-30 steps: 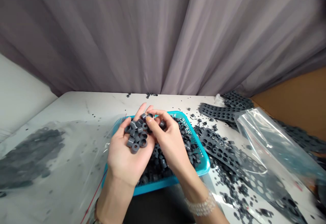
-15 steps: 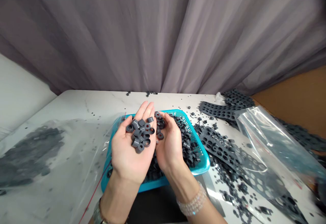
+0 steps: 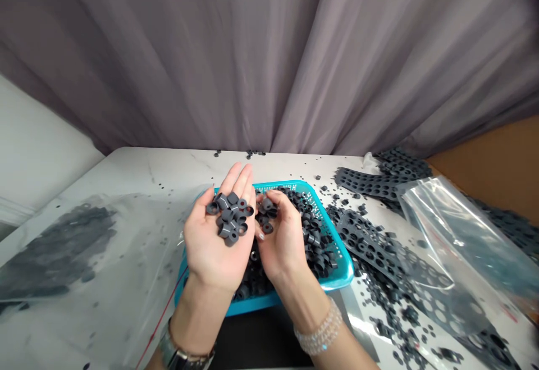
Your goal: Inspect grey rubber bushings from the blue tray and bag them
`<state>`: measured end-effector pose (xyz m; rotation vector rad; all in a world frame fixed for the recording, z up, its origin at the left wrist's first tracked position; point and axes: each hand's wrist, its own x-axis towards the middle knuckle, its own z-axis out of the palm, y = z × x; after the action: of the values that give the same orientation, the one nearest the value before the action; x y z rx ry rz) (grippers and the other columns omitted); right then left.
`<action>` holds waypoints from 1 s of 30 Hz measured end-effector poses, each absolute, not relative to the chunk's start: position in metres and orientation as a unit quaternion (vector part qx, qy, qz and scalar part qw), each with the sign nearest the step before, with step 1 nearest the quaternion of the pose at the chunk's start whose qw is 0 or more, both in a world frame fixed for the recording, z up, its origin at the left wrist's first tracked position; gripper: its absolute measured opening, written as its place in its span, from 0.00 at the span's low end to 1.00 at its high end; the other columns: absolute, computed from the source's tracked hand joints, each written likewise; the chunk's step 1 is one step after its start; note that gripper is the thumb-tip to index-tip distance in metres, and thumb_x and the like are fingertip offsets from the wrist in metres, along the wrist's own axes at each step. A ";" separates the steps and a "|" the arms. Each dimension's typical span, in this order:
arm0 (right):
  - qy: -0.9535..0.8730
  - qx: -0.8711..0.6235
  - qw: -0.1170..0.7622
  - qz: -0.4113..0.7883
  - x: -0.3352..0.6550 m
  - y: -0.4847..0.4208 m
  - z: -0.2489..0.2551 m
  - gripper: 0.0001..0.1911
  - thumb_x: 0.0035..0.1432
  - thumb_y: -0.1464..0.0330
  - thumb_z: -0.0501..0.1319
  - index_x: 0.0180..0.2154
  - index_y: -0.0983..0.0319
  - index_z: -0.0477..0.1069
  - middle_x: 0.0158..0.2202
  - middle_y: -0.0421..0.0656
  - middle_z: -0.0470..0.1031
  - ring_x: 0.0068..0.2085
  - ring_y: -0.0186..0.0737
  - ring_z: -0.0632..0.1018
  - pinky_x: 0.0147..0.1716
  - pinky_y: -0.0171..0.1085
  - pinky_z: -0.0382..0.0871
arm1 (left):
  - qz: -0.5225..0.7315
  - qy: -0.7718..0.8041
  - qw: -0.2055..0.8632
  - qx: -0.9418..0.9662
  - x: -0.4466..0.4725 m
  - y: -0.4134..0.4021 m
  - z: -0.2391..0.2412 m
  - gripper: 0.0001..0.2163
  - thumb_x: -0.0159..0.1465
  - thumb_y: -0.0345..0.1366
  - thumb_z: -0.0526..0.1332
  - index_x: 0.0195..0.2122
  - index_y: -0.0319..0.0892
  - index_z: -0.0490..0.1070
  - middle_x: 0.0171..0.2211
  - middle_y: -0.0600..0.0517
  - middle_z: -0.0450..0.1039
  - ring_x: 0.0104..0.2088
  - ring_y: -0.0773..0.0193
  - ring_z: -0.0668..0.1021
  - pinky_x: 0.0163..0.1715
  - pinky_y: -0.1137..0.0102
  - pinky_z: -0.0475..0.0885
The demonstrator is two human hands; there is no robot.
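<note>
My left hand [image 3: 219, 252] is palm up over the basket, its fingers stretched out. A small heap of short dark grey rings [image 3: 229, 218], like rubber spacers, is held on that palm. Close against its right side, my right hand [image 3: 284, 235] is cupped with curled fingers around a few more rings [image 3: 266, 213]. Both hands are above a blue plastic basket [image 3: 343, 269], which holds many loose rings of the same kind. My hands and wrists hide the basket's middle and part of its left side.
Perforated dark sheets [image 3: 370, 246] and scattered punched bits [image 3: 391, 314] lie right of the basket. A clear plastic bag [image 3: 467, 235] rests over them. Another clear bag with dark pieces [image 3: 63, 246] is at left. A grey curtain [image 3: 236, 61] hangs behind the white table [image 3: 138, 173].
The rings on my left palm have shifted slightly. My right fingers have curled in more over their rings. The whole view has moved a little, so the basket appears further right.
</note>
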<state>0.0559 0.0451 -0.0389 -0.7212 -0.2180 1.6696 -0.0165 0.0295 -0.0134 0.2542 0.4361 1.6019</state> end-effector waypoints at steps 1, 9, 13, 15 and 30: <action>-0.085 -0.316 0.610 0.722 0.054 0.044 -0.039 0.05 0.45 0.69 0.61 0.24 0.61 0.65 0.24 0.35 0.65 0.21 0.26 0.61 0.17 0.30 0.44 | 0.713 0.194 0.664 0.116 -0.016 0.029 -0.013 0.25 0.66 0.37 0.45 0.62 0.32 0.55 0.60 0.41 0.63 0.59 0.61 0.67 0.59 0.69 0.60; -0.143 -0.328 0.612 0.705 0.049 0.043 -0.040 0.10 0.48 0.63 0.65 0.34 0.58 0.70 0.28 0.35 0.71 0.27 0.29 0.71 0.23 0.29 0.61 | 0.708 0.224 0.662 0.098 -0.010 0.028 -0.010 0.24 0.65 0.38 0.47 0.62 0.37 0.57 0.60 0.44 0.63 0.60 0.62 0.66 0.59 0.70 0.60; -0.238 -0.331 0.592 0.695 0.046 0.037 -0.037 0.25 0.45 0.65 0.69 0.46 0.55 0.66 0.36 0.38 0.74 0.38 0.35 0.76 0.40 0.35 0.70 | 0.705 0.232 0.663 0.101 -0.009 0.030 -0.013 0.24 0.65 0.38 0.47 0.62 0.40 0.58 0.60 0.47 0.63 0.61 0.60 0.64 0.59 0.66 0.60; -0.254 -0.334 0.588 0.692 0.045 0.035 -0.036 0.28 0.44 0.66 0.70 0.48 0.54 0.65 0.38 0.39 0.74 0.39 0.36 0.77 0.43 0.37 0.70 | 0.704 0.223 0.664 0.116 -0.008 0.030 -0.014 0.24 0.65 0.38 0.47 0.62 0.39 0.58 0.60 0.46 0.63 0.61 0.60 0.64 0.59 0.67 0.61; -0.112 -0.335 0.618 0.703 0.046 0.039 -0.041 0.11 0.52 0.62 0.60 0.37 0.56 0.76 0.38 0.39 0.75 0.38 0.35 0.74 0.28 0.30 0.65 | 0.721 0.242 0.637 0.126 -0.009 0.028 -0.008 0.23 0.66 0.37 0.45 0.60 0.37 0.60 0.58 0.47 0.67 0.60 0.63 0.66 0.59 0.72 0.60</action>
<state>0.0464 0.0386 -0.0407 -0.7704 -0.2568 1.6180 -0.0091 0.0280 -0.0077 0.2875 0.5528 1.6472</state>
